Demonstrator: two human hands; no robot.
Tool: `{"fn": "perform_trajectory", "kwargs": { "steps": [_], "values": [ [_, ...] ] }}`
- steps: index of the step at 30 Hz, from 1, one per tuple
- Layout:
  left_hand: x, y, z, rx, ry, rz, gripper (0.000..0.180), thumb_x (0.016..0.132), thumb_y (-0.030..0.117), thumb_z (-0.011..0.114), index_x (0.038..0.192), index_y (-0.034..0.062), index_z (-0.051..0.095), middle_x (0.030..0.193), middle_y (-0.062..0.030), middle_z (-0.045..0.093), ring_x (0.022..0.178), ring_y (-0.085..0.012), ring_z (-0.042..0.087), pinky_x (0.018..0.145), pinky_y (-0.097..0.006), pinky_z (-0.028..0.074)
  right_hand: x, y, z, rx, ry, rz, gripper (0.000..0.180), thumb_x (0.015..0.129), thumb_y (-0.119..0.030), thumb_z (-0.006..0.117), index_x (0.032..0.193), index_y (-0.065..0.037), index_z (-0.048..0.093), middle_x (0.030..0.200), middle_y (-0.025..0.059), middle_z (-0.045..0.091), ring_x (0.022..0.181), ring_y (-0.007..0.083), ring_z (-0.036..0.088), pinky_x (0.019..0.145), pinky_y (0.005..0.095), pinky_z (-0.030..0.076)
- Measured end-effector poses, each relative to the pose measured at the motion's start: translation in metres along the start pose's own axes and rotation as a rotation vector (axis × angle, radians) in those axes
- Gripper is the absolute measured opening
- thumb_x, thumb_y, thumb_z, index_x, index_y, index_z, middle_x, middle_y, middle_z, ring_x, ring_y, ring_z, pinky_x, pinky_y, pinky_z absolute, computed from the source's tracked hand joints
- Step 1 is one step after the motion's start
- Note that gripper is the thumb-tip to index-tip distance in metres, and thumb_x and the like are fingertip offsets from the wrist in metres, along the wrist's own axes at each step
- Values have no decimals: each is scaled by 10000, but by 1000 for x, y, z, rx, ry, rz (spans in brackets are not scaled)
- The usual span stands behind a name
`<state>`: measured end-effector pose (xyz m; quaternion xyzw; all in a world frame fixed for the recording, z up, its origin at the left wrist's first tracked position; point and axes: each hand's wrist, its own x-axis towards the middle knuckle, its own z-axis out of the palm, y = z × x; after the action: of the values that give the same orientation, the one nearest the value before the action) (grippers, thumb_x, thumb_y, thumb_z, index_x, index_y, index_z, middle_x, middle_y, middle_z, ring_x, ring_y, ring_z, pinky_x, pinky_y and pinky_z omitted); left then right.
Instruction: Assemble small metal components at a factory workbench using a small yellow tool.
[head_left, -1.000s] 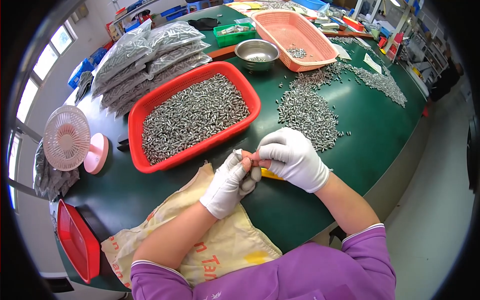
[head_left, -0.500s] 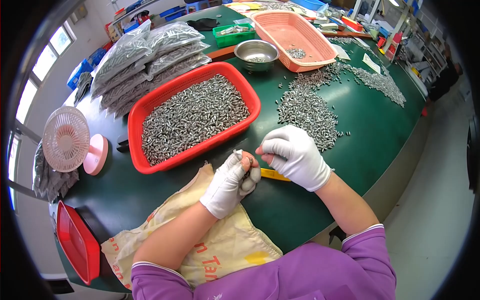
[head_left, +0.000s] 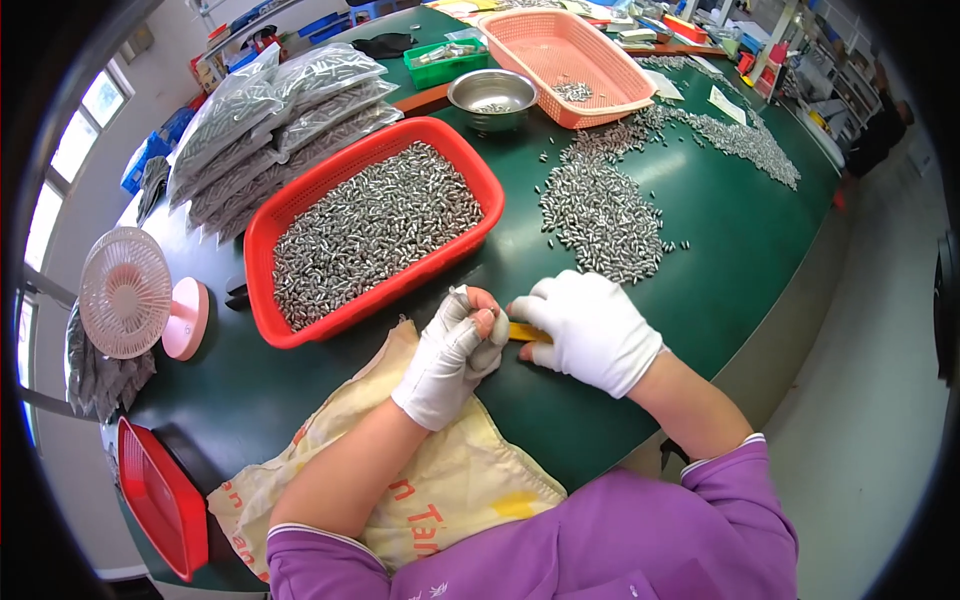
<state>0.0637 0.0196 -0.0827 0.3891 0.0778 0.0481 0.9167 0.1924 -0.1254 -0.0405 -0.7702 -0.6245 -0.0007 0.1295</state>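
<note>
Both gloved hands close together: left hand point(head_left: 450, 358) fingers pinched, right hand point(head_left: 592, 330) curled palm-down.

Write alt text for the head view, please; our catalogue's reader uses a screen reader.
Two white-gloved hands meet over a green table, the left hand pinching something small, the right hand covering a yellow object. Behind them sit a red tray full of small metal pieces and a loose pile of them; a pink fan stands at left.

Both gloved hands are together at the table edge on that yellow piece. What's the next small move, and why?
Probably bring the left hand fingertips onto the yellow piece that the right hand covers: they meet just beside it, and what they pinch is too small to tell.
</note>
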Motion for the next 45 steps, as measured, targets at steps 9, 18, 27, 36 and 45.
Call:
{"fn": "perform_trajectory", "kwargs": {
  "steps": [9, 18, 27, 36, 45],
  "values": [
    [-8, 6, 18, 552, 142, 34, 194, 960, 275, 582, 1003, 102, 506, 697, 63, 376, 574, -29, 326, 499, -188, 235, -123, -15, -23, 454, 366, 634, 315, 941, -339, 555, 1022, -37, 514, 789, 121, 657, 657, 275, 650, 637, 364, 519],
    [-24, -15, 75, 1299, -43, 62, 72, 891, 68, 609, 941, 41, 566, 701, -35, 562, 631, -107, 544, 608, -257, 462, -202, -52, -8, 706, 115, 712, 588, 936, -297, 560, 1459, -131, 350, 1021, 245, 638, 836, 386, 643, 778, 398, 506],
    [-45, -54, 86, 1771, -99, 162, 141, 807, 106, 687, 887, 51, 584, 728, -150, 637, 669, -324, 647, 600, -370, 515, -203, -59, -2, 394, 17, 481, 640, 851, -108, 579, 1452, -221, 392, 614, 83, 583, 521, 259, 592, 511, 386, 498],
    [-46, -55, 87, 1742, -35, 121, 137, 799, 88, 685, 914, 59, 617, 746, -144, 648, 678, -299, 661, 607, -353, 515, -199, -61, -1, 339, 49, 462, 639, 827, -103, 594, 1431, -228, 429, 581, 47, 557, 499, 235, 584, 482, 381, 490],
    [-45, -59, 82, 1712, -56, 228, 103, 779, 52, 691, 849, 53, 615, 685, -119, 625, 619, -268, 642, 577, -324, 506, -198, -64, 8, 320, 111, 449, 657, 778, -90, 604, 1408, -215, 469, 572, 36, 549, 480, 224, 574, 458, 365, 481]
  ]
}}
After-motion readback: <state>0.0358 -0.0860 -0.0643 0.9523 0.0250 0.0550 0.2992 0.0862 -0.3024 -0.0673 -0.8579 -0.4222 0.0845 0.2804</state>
